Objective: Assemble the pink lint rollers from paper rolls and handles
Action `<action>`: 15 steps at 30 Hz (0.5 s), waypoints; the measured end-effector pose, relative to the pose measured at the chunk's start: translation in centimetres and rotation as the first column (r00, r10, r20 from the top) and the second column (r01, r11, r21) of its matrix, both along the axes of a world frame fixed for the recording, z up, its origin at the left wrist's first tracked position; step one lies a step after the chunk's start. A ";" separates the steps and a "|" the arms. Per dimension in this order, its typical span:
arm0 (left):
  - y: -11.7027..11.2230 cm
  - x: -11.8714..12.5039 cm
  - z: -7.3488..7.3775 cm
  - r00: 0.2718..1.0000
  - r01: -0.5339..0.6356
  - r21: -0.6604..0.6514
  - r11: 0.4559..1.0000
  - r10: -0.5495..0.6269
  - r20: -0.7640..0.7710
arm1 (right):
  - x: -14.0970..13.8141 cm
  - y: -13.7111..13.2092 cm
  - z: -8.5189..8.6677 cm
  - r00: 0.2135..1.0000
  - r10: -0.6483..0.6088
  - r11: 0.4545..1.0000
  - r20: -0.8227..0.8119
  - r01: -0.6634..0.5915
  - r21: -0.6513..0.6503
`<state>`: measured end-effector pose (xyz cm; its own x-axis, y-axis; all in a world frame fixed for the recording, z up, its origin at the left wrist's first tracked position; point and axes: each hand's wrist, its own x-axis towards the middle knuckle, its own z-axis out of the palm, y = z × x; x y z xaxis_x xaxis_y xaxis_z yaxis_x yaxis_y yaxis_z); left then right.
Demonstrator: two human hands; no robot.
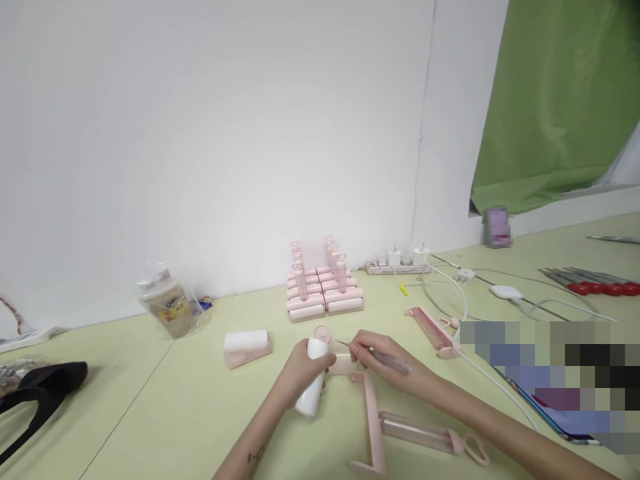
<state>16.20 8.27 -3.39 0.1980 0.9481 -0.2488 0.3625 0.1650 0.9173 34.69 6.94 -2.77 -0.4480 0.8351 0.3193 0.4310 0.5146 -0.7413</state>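
My left hand [307,367] is wrapped round a white lint roller refill roll [313,393], held tilted above the table. In my right hand [377,353], closed fingers grip a slim pointed tool [393,361] with a translucent handle; its thin tip points left toward the roll. A small round pink piece [323,334] shows just beyond the roll's top end. Between my hands lies a pale cylindrical piece [343,364], partly hidden. Below my right forearm is a pink lint roller frame [373,420] with a clear handle [417,432] and a looped end.
Several pink lint rollers [325,293] stand in rows by the wall. Left is a white roll in a pink cover [247,347]; right, a pink cover [434,331]. A power strip [399,267], cables, red-ended tools [600,287], a bagged tub [173,307] and a black strap [45,400] lie around.
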 end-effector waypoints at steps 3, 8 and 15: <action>0.5 -0.7 0.2 0.998 0.062 -0.065 0.996 -0.063 -0.009 | -0.1 1.9 0.2 0.978 -0.074 0.990 -0.193 0.049 -0.130; 0.2 -0.5 0.8 0.999 0.031 0.068 0.997 -0.030 -0.023 | -1.0 3.0 2.3 0.964 -0.200 0.979 -0.176 0.204 0.001; 0.5 -1.7 2.2 0.937 0.053 0.453 0.890 0.112 -0.330 | -1.2 7.2 2.4 0.952 -0.227 0.966 0.207 0.192 0.176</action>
<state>14.50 8.75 -1.21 0.1503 0.9759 0.1583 0.6643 -0.2183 0.7149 33.47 14.13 -0.34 -0.3423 0.8673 0.3614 0.6865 0.4934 -0.5341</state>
